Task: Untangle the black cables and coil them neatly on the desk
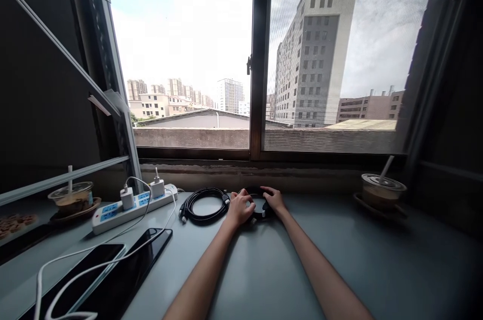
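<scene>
A coiled black cable [258,191] lies at the back of the grey table, between my two hands. My left hand [240,208] has its fingers curled around the coil's left side. On the coil's right side, my right hand [274,200] grips the cable, with the thumb and fingers bent over it. A pale connector end [263,213] shows at the coil's near edge. Just left of my left hand rests a second coiled black cable [207,218], with its plugs at the sides.
A white power strip [136,208] with two chargers stands at the left. White charging cords [101,262] run across two dark flat devices [132,269]. Iced drinks stand at both sides: a left cup [71,199] and a right cup [383,191]. A window [260,83] rises behind the table.
</scene>
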Tool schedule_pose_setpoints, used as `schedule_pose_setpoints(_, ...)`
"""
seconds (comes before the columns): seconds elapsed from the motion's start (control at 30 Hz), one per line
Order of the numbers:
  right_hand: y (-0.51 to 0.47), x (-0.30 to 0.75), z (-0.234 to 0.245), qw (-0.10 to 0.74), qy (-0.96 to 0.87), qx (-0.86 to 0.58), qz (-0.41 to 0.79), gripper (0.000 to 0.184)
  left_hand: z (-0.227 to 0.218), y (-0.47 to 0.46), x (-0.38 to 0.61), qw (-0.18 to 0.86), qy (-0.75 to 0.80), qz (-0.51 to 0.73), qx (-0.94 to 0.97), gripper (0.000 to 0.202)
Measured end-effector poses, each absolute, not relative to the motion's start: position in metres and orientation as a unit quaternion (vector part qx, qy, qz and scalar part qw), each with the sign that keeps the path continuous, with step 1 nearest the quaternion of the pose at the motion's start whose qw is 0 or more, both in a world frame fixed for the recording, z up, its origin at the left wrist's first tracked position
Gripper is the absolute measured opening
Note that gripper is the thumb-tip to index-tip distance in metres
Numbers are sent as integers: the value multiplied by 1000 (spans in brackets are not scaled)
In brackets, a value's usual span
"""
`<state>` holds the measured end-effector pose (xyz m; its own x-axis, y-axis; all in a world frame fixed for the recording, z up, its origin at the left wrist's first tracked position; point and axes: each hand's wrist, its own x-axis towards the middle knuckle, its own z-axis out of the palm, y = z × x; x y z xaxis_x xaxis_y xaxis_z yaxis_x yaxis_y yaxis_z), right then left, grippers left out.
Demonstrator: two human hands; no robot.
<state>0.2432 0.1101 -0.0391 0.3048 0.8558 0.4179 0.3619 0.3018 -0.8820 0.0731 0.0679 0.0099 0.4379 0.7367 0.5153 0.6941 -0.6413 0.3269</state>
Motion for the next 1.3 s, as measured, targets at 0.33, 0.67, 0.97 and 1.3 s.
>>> schedule_pose_setpoints(0.33, 107, 244, -36, 586, -547, -554, 224, 21, 10, 67, 75, 29, 431, 321, 842, 27)
schedule_pose_setpoints(0.67, 103, 245, -36, 616, -508, -529, 286, 17, 50, 70, 80, 85, 528, 319, 783, 29)
schedule_pose_setpoints(0.97, 102, 254, -26, 737, -307, -419, 433, 22, 88, 113, 13, 283, 621, 158, 713, 28)
schedule_pose_setpoints(1.3, 75, 279, -16, 806, -110, -184, 552, 30, 64, 125, -13, 357, 680, 115, 630, 35)
